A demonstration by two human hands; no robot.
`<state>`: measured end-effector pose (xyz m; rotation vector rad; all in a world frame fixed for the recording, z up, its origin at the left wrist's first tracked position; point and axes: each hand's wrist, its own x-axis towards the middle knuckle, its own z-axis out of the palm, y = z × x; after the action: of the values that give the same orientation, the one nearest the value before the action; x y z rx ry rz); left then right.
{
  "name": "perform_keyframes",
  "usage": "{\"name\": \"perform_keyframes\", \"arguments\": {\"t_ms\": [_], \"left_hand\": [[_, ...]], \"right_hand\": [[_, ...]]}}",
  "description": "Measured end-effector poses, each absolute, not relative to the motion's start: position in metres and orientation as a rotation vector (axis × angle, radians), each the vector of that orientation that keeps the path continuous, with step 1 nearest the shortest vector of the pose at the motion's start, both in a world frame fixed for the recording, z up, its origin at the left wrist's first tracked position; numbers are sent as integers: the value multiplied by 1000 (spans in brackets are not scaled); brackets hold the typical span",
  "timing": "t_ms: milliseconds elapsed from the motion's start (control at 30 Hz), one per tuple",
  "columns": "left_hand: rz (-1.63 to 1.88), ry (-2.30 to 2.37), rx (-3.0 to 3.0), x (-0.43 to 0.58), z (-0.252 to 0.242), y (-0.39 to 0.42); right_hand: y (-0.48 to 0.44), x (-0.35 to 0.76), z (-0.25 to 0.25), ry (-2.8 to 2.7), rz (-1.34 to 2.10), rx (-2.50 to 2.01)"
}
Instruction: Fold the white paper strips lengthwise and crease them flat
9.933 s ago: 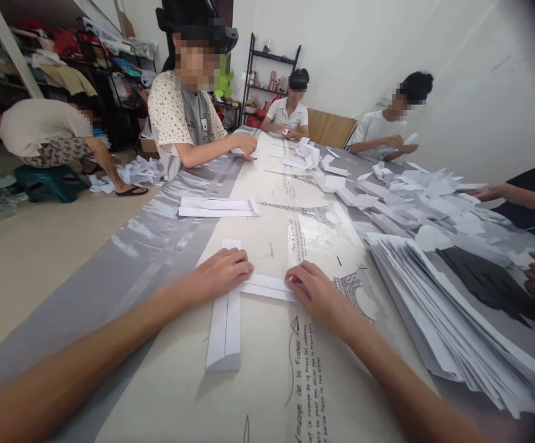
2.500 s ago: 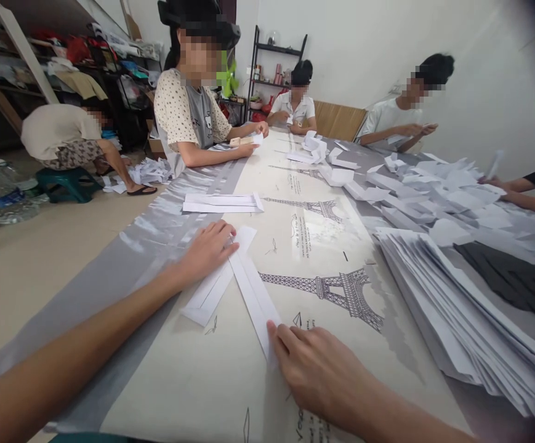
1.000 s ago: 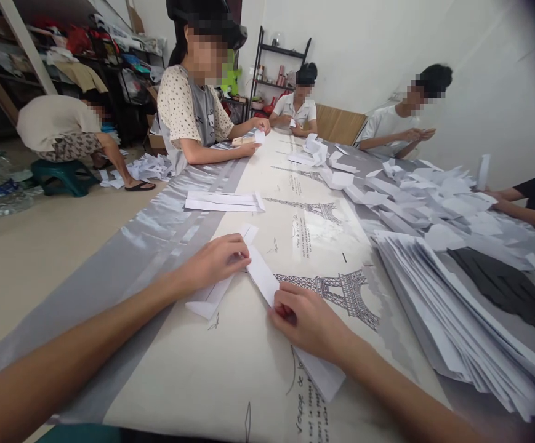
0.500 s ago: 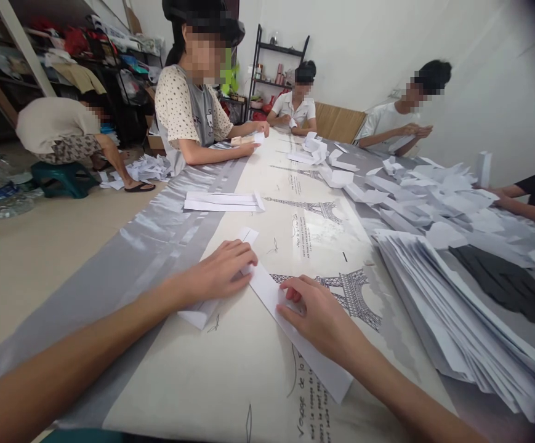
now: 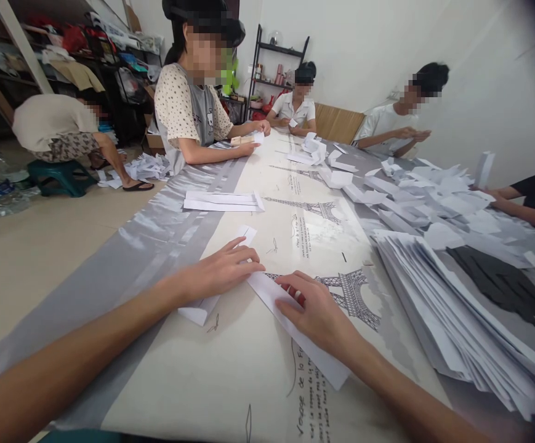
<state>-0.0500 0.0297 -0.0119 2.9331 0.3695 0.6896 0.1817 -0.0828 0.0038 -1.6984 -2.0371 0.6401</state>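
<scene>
Two long folded white paper strips cross each other on the table in front of me. My left hand lies flat with its fingers stretched out on the crossing, pressing down the under strip. My right hand rests on the upper strip, fingers bent and pressing its fold close to the crossing. That strip runs out from under my right hand toward me and to the right.
A fanned stack of white sheets lies at the right. Loose folded papers cover the far right of the table. Another folded piece lies ahead. Several people sit around the table; one crouches on a green stool.
Since a second ago my right hand has slid up the upper strip toward the crossing, and my left hand's fingers have stretched out flat over it.
</scene>
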Motion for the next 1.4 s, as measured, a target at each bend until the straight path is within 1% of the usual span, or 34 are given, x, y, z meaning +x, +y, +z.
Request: {"name": "perform_keyframes", "arguments": {"t_ms": [233, 467, 667, 767, 867, 1167, 1400], "left_hand": [[576, 345, 3082, -53, -5, 31], [390, 365, 3079, -58, 2, 29], [498, 326, 2939, -61, -2, 31], [562, 409, 2815, -60, -6, 35], [553, 481, 2745, -59, -8, 39], [527, 559, 2696, -60, -7, 42], [485, 316, 2592, -72, 0, 53]], "right_hand": [[-92, 180, 7, -2226, 544, -1541], [-105, 185, 19, -2378, 714, -1444], [-107, 185, 21, -2425, 809, -1434], [-105, 187, 22, -2425, 829, -1391], [-101, 187, 22, -2421, 838, -1373], [-89, 175, -11, -2318, 519, -1309], [-94, 162, -20, -2439, 330, -1166]]}}
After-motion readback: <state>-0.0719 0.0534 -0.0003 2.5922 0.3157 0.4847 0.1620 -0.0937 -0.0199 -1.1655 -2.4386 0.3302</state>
